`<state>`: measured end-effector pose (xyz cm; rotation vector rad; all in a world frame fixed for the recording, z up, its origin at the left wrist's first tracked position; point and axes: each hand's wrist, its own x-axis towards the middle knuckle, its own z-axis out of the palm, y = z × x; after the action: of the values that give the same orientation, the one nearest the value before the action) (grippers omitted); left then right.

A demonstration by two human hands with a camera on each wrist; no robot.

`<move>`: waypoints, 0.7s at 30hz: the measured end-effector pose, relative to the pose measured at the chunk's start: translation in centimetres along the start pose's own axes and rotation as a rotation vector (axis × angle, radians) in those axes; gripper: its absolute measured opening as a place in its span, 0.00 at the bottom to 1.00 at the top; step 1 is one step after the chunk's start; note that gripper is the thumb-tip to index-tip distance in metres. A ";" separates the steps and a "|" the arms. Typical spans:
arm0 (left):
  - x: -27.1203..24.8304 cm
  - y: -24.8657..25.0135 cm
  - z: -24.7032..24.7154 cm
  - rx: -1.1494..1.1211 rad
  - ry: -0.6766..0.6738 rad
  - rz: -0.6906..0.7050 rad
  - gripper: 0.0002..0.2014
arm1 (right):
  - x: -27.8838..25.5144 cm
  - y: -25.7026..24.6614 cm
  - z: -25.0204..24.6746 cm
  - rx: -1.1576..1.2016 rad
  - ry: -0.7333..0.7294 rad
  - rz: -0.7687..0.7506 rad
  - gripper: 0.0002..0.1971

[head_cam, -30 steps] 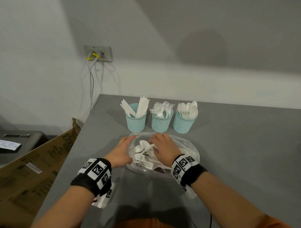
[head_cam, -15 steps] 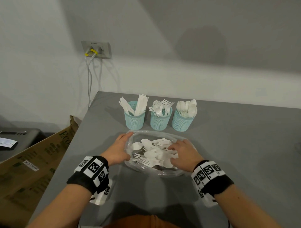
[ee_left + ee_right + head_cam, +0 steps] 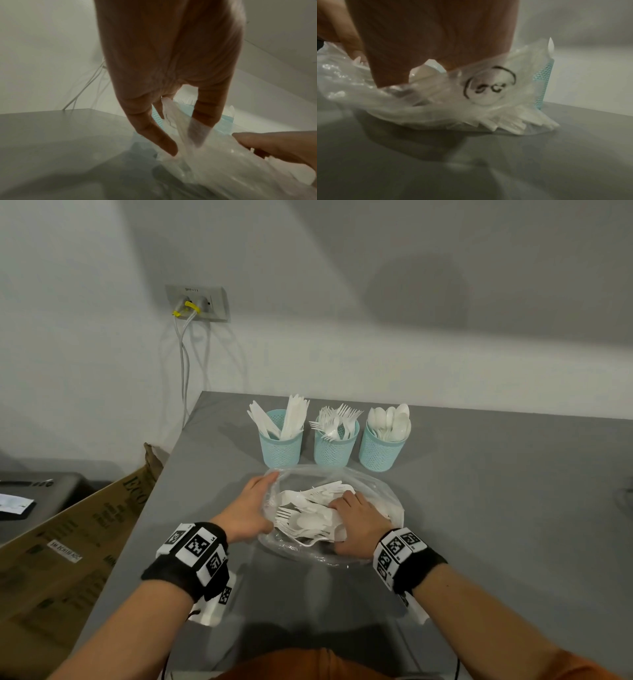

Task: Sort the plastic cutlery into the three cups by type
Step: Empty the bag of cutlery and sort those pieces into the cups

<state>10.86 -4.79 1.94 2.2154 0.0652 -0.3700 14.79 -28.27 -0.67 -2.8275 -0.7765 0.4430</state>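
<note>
Three teal mesh cups stand in a row at the back: knives (image 3: 281, 441), forks (image 3: 336, 445) and spoons (image 3: 382, 448). In front of them lies a clear plastic bag (image 3: 383, 491) with a loose pile of white cutlery (image 3: 308, 522) inside. My left hand (image 3: 269, 503) pinches the bag's left rim, with the thumb (image 3: 197, 129) under the film and the fingers (image 3: 154, 135) outside. My right hand (image 3: 342, 522) lies inside the bag with bent fingers on the pile. Its fingertips are hidden behind the bag (image 3: 488, 83), so any grip on a piece is unseen.
The grey table (image 3: 496, 525) ends at its left edge beside a cardboard box (image 3: 85, 525). A wall socket with cables (image 3: 197, 302) sits behind the table's back left corner. The cups stand just beyond the bag's far rim.
My right hand went out to the bag's right edge, then came back in over the cutlery pile. The left hand stayed on the left rim. The view tilted slightly.
</note>
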 end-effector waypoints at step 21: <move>-1.2 0.6 -0.3 -0.044 -0.006 0.014 0.50 | 1.3 -1.5 0.1 0.162 -0.026 0.169 0.24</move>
<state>9.93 -4.82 2.90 2.1700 0.0540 -0.3637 15.16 -26.31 -0.74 -2.7495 -0.4829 0.5417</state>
